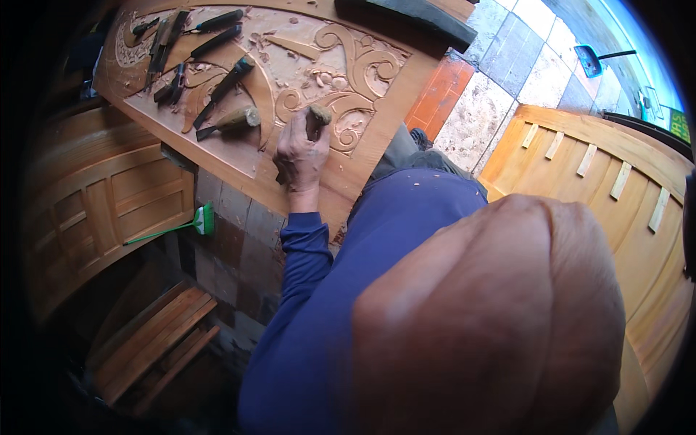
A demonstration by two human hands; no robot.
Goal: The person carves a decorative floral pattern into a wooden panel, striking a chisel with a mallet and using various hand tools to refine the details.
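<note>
My left hand (300, 154) is closed round a carving chisel and rests on a carved wooden panel (377, 156). The chisel's worn wooden handle (317, 119) sticks up out of the fist; its blade is mostly hidden. Scrolls and leaf shapes stand in relief on the panel, with wood shavings strewn among them. Left of this hand lies another wooden-handled chisel (245, 118). Several dark-handled chisels (226, 85) are spread farther left. My right hand (493, 312) is raised very close, large and blurred, with its back showing. Its fingers cannot be made out.
A dark block (406, 18) lies along the panel's far edge. A pale wooden door (580, 163) with small strips on it stands at right. At lower left are a green broom (204, 219), a panelled door (109, 206) and stacked boards (156, 337). The floor is tiled.
</note>
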